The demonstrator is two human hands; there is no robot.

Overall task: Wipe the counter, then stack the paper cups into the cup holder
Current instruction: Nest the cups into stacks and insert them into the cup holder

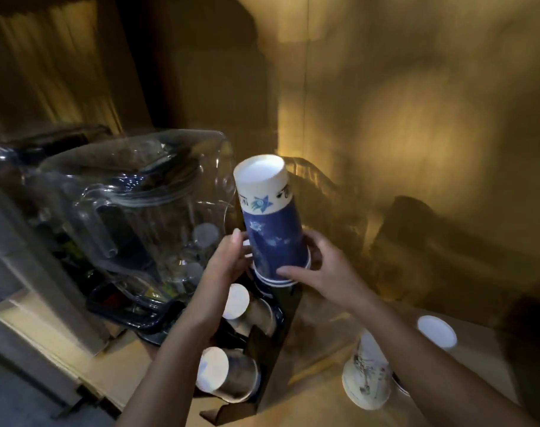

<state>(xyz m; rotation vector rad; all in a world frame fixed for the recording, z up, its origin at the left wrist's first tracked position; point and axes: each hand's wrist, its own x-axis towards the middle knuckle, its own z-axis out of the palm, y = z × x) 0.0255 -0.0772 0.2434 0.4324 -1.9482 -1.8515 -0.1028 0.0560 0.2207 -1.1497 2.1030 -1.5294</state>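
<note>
A stack of upside-down blue and white paper cups (270, 223) stands at the far end of the dark cup holder (276, 343). My left hand (230, 260) grips the stack's left side near its rims. My right hand (319, 269) holds the right side, fingers wrapped over the lowest rims. Two more inverted cups (236, 302) (222, 372) sit in the holder's nearer slots. On the counter (318, 405) to the right stands a white inverted cup stack (367, 374), with another white cup (436, 329) behind it.
A large clear plastic jug (133, 208) with a handle stands left of the holder, touching clutter and a dark tray under it. A wall rises close behind the counter on the right. The light is dim and yellow.
</note>
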